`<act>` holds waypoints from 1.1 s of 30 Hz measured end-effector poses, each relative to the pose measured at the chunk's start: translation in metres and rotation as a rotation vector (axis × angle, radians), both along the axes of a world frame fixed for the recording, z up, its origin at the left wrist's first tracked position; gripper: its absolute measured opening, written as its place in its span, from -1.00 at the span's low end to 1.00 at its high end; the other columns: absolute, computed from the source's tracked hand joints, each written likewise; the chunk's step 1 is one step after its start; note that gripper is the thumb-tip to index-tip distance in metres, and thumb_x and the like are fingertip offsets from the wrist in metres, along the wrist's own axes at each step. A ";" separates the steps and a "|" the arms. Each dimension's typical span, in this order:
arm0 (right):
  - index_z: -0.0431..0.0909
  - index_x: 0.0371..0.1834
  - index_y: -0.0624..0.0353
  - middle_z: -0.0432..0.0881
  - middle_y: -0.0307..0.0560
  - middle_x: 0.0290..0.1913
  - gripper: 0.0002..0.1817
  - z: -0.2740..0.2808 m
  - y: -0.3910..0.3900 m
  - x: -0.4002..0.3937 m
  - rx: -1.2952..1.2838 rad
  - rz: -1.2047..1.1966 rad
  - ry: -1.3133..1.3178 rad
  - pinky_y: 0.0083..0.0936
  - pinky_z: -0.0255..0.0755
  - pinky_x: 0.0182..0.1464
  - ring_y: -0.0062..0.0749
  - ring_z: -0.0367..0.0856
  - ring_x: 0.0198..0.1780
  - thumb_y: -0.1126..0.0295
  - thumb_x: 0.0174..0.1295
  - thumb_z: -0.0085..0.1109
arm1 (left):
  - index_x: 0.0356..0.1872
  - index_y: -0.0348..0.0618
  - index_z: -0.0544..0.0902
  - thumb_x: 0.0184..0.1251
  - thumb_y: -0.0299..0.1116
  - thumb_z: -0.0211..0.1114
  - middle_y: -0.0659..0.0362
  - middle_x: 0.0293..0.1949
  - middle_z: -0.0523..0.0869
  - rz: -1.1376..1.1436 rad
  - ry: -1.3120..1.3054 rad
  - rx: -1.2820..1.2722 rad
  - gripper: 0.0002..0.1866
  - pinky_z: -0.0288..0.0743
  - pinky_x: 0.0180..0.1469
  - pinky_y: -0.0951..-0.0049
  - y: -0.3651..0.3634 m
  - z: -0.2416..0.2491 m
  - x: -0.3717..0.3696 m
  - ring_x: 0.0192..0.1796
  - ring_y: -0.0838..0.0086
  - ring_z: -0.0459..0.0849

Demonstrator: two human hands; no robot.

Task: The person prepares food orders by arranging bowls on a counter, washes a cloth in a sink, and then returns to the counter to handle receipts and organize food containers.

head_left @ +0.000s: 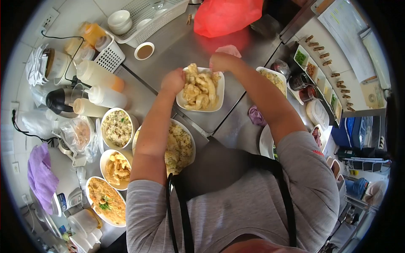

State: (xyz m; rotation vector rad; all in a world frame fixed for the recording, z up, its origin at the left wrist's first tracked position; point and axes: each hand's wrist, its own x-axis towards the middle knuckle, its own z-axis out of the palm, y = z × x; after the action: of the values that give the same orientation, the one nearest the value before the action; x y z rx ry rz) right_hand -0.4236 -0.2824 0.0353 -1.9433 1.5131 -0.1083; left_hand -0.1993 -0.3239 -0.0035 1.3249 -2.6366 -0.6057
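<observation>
A square white plate (216, 103) heaped with pale fried pieces (198, 90) sits on the steel counter (177, 46). My left hand (173, 81) is curled at the plate's far left corner, against the fried pieces. At the far right corner, my right hand (222, 62) is bunched with its fingers pointing down over the food. The fingertips of both hands are hidden, so I cannot tell whether they hold anything.
Bowls of fried rice (117, 127) (180, 147), a bowl of chips (117, 168) and a noodle plate (107, 201) stand at the left. Squeeze bottles (105, 97), a sauce cup (144, 51), a dish rack (147, 19) and a red bag (225, 17) lie beyond. Condiment tubs (314, 71) line the right.
</observation>
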 end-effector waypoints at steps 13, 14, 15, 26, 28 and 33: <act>0.53 -0.48 0.31 0.54 0.15 -0.51 -0.76 -0.013 0.046 0.018 -0.343 -0.474 0.110 -0.38 0.41 -0.40 -0.14 0.53 -0.52 0.30 -0.03 0.04 | -0.25 -0.19 0.47 0.20 -0.27 -0.17 -0.05 -0.28 0.57 0.153 -0.102 0.099 -0.71 0.36 -0.14 0.19 0.010 0.015 -0.003 -0.18 0.13 0.52; 0.53 -0.49 0.30 0.53 0.15 -0.51 -0.76 -0.017 0.050 0.023 -0.343 -0.573 0.123 -0.38 0.41 -0.40 -0.13 0.54 -0.50 0.31 -0.04 0.04 | -0.25 -0.20 0.47 0.19 -0.27 -0.17 -0.06 -0.27 0.56 0.182 -0.087 0.100 -0.71 0.36 -0.14 0.19 0.011 0.016 -0.004 -0.17 0.13 0.52; 0.53 -0.50 0.30 0.53 0.15 -0.51 -0.76 -0.022 0.055 0.032 -0.341 -0.674 0.137 -0.37 0.41 -0.39 -0.12 0.54 -0.49 0.31 -0.04 0.05 | -0.25 -0.21 0.48 0.18 -0.28 -0.16 -0.06 -0.26 0.56 0.210 -0.073 0.102 -0.71 0.36 -0.13 0.20 0.012 0.015 -0.004 -0.16 0.13 0.52; 0.52 -0.54 0.30 0.53 0.16 -0.45 -0.78 0.038 0.050 0.016 -0.370 -0.317 0.339 -0.34 0.40 -0.32 -0.14 0.54 -0.37 0.32 -0.11 0.10 | -0.32 -0.32 0.43 0.18 -0.29 -0.14 -0.17 -0.33 0.55 0.231 -0.008 0.101 -0.72 0.39 -0.17 0.18 0.021 0.011 -0.002 -0.21 0.03 0.52; 0.50 -0.57 0.30 0.52 0.16 -0.45 -0.78 -0.031 0.032 0.009 -0.706 -0.456 0.255 -0.34 0.40 -0.33 -0.14 0.54 -0.38 0.32 -0.12 0.12 | -0.31 -0.32 0.43 0.17 -0.28 -0.14 -0.17 -0.33 0.55 0.227 -0.028 0.112 -0.71 0.39 -0.16 0.18 0.022 0.015 -0.003 -0.21 0.03 0.52; 0.49 -0.59 0.31 0.52 0.15 -0.48 -0.76 -0.047 0.052 0.021 -0.572 -0.585 0.185 -0.34 0.38 -0.40 -0.15 0.53 -0.42 0.30 -0.10 0.12 | -0.32 -0.31 0.44 0.16 -0.28 -0.11 -0.15 -0.39 0.57 0.253 -0.001 0.044 -0.72 0.43 -0.25 0.22 0.020 -0.004 -0.001 -0.30 0.09 0.56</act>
State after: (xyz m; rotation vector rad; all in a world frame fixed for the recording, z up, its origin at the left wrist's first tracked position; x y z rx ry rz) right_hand -0.4025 -0.2305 -0.0121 -1.8798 2.3340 -0.6959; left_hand -0.2001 -0.3040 -0.0080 1.6372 -2.4131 -0.6273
